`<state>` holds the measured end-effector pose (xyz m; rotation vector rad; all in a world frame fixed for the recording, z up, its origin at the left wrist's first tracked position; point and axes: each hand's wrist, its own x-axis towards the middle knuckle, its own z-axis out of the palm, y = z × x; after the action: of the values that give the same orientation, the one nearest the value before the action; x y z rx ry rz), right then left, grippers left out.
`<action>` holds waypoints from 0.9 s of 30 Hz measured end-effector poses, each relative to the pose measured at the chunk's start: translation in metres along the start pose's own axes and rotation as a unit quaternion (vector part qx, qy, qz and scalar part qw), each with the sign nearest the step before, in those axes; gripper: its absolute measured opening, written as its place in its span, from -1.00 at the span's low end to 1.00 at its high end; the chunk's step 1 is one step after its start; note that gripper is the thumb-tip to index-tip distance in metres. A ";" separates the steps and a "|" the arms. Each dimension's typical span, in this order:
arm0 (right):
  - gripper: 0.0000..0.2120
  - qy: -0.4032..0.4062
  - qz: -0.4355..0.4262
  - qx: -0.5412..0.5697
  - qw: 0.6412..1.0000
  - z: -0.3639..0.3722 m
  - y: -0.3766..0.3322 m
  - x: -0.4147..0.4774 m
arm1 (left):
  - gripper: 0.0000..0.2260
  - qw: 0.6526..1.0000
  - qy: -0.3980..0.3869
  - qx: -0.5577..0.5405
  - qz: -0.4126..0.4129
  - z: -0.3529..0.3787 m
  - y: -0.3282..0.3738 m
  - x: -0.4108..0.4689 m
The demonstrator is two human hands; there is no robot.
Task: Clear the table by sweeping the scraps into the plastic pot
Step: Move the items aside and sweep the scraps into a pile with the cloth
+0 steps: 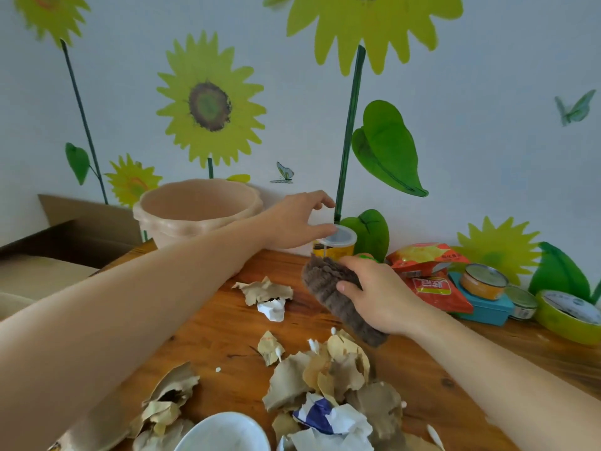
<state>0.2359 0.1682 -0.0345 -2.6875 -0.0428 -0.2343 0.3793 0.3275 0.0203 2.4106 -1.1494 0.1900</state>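
Torn brown and white paper scraps lie heaped on the wooden table, with a smaller clump farther back. A beige plastic pot stands at the table's far left corner by the wall. My right hand grips a brown fuzzy cloth just above the table, behind the big heap. My left hand reaches across to a yellow can with a clear lid, fingers spread around the lid's rim.
Red snack bags, a teal box with an orange tin on it, another tin and a yellow tape roll line the right back edge. A white bowl sits at the near edge. A cardboard box stands left of the table.
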 end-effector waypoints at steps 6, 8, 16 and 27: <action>-0.60 -0.001 -0.033 -0.053 0.998 0.044 -0.041 0.078 | -0.68 0.994 0.065 -0.084 0.010 -0.050 0.001 -0.072; -0.57 -0.011 -0.034 -0.064 0.997 0.058 -0.049 0.095 | -0.71 0.993 0.080 -0.091 0.009 -0.056 -0.007 -0.097; -0.64 -0.100 -0.075 -0.058 0.991 0.074 -0.060 0.100 | -0.79 0.991 0.085 -0.093 -0.044 -0.059 -0.048 -0.162; -0.68 -0.203 -0.192 -0.059 0.958 0.058 -0.089 0.040 | -0.76 0.975 0.148 -0.160 -0.054 -0.030 -0.068 -0.197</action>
<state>0.2783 0.2736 -0.0413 -2.7784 -0.6994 0.2127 0.3075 0.5167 -0.0382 2.0700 -0.8405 0.2927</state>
